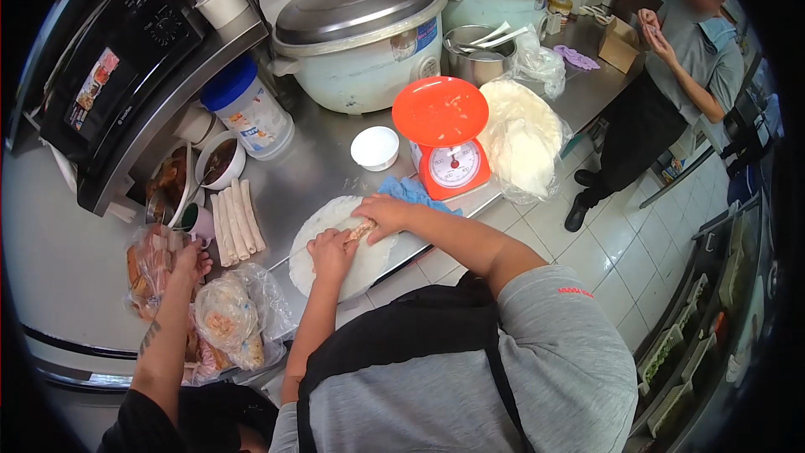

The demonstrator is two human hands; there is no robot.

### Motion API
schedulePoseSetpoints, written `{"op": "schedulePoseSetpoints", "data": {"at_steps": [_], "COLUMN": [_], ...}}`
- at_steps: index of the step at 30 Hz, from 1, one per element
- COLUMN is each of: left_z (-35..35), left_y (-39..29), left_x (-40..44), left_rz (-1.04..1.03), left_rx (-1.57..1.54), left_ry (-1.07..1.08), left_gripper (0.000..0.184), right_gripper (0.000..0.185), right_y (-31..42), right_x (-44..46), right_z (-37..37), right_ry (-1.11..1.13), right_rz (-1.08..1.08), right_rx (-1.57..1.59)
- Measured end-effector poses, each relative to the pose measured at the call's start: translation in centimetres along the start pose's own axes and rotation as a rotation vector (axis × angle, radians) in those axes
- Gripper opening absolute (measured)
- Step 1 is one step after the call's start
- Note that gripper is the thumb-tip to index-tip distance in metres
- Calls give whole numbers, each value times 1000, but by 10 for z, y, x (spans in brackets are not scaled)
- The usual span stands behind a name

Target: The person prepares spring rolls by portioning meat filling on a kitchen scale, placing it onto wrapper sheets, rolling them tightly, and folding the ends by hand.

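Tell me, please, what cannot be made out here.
Head view: part of pinkish filling, covered by left hand and right hand.
Head view: inside the front cooker, hidden by its lid.
Head view: fine markings on red scale, too small.
Head view: black-sleeved person, cut by bottom edge.

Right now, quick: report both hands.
Left hand: fingers bent, at the filling on the wrapper; grip cannot be told.
Right hand: fingers curved, at the filling too; grip cannot be told.

The head camera faces forward and down, near the counter [323,147].
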State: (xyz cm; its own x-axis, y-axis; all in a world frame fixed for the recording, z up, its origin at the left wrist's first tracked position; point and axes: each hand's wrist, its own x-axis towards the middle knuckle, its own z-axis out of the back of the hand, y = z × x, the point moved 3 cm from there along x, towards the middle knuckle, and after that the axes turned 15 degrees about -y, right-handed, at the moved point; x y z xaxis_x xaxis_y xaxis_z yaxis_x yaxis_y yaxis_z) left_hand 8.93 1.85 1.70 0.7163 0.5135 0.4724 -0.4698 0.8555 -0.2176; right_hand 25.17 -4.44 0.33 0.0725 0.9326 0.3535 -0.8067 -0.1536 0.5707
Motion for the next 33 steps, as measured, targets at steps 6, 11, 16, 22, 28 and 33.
{"op": "schedulePoseSetpoints", "data": {"at_steps": [6,11,16,22,28,33], "left_z": [4,3,1,-5,-5,-7], "left_y": [-2,-3,-6,-3,-1,3], "left_x": [1,1,9,5,2,0], "left_rz": [25,10,-5,23,30,32], "left_rx": [-8,-11,-102,-103,-48,-74], "left_ry": [23,6,-26,-60,-75,-77], "left_gripper": [42,41,29,24,18,18], "right_gripper": [42,31,16,20,33,30], "right_y": [-38,-34,1,6,21,13], "right_x": [-2,-7,4,0,1,-1], "right_z": [-1,12,-8,-16,-19,-21], "right_ry": [-279,-309,-215,-172,-95,-98], "right_rz": [-187,-324,-32,-96,-37,-27], "right_rx": [512,493,151,41,-140,-68]}}
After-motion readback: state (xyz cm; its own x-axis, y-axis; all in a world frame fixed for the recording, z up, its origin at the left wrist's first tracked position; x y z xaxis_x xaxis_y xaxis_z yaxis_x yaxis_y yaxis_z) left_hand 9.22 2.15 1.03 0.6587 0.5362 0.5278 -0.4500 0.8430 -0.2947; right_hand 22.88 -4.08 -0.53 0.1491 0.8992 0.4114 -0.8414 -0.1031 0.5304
